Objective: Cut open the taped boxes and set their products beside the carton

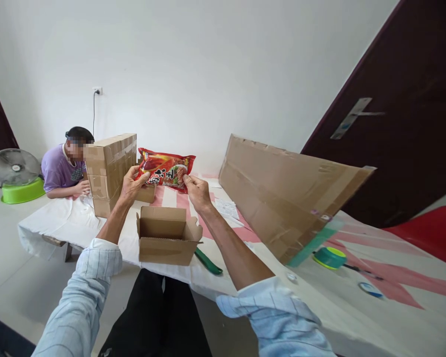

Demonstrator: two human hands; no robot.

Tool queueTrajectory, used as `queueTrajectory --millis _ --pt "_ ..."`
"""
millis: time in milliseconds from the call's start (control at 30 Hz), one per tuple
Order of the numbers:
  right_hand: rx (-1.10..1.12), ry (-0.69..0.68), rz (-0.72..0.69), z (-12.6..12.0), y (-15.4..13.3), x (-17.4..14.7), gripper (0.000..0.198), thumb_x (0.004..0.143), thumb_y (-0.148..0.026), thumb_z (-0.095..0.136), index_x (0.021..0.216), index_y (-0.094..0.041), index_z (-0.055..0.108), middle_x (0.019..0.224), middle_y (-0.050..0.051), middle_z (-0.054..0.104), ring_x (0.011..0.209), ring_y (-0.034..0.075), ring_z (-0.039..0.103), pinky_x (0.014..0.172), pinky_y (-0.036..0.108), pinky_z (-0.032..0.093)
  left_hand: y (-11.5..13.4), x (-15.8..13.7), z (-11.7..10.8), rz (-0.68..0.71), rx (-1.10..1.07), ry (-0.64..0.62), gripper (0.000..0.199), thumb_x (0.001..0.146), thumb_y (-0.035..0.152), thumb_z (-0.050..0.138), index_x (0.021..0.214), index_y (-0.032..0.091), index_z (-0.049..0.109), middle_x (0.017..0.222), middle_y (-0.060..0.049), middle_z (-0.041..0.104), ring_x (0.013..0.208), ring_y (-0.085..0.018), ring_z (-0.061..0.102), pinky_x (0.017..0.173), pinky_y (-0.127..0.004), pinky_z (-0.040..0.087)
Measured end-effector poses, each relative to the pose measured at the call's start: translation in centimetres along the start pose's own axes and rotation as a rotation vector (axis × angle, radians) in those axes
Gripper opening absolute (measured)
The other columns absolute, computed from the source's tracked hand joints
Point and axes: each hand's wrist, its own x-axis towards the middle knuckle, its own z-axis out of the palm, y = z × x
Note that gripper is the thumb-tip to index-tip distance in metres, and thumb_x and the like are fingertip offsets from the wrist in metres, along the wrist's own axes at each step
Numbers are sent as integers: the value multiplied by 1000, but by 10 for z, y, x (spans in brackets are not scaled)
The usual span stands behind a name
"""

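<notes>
A red printed food packet point(166, 169) is held up above the table, its front facing me. My left hand point(133, 182) pinches its lower left end, thumb on the front. At the lower right end, my right hand point(196, 190) grips it the same way. Below the packet stands a small open cardboard box point(167, 250) near the table's front edge, its flaps up and no contents visible inside. Beside that box lies a green handle-like tool point(208, 262), partly hidden behind it.
Stacked cardboard boxes point(113, 173) stand at the left, with a person point(65, 168) seated behind them. A large cardboard sheet point(286, 186) leans on the right. Nearby are a green tape roll point(330, 258), papers point(226, 208) and a blue-white ring point(370, 289) on the covered table point(394, 322).
</notes>
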Motion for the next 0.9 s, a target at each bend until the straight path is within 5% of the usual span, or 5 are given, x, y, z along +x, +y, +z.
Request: queueTrajectory --millis 133,300,400,533,900 --pt "-90 -17 -20 -3 8 -1 62 79 -79 64 59 -26 36 58 -4 38 63 14 40 53 27 41 -15 3 -4 -51 -21 2 67 64 64 96 104 19 67 90 -2 76 68 -15 69 55 -25 55" --pt "-43 -102 60 -9 19 -1 55 77 -77 71 75 -23 59 71 0 62 70 16 57 61 28 49 -32 9 -16 -142 -15 -8 65 62 60 98 98 19 64 82 -1 74 63 -15 68 52 -25 53" --pt "58 -159 149 -18 22 4 61 69 -75 81 95 -22 68 80 0 69 66 14 59 57 24 47 -29 17 -22 -128 5 -77 61 61 54 100 96 18 66 84 -2 74 63 -14 68 52 -25 53" --pt "137 -185 238 -28 24 14 59 61 -68 92 87 -20 68 62 -3 62 51 11 52 46 24 40 -16 37 -19 -99 32 -167 63 59 51 103 99 16 70 86 -3 75 62 -14 67 50 -24 53" --pt "372 44 207 2 26 3 51 65 -59 95 94 -21 75 92 4 81 70 20 73 66 35 65 -28 27 27 -143 -117 -256 76 60 59 102 116 18 69 111 -9 79 94 -27 78 76 -35 65"
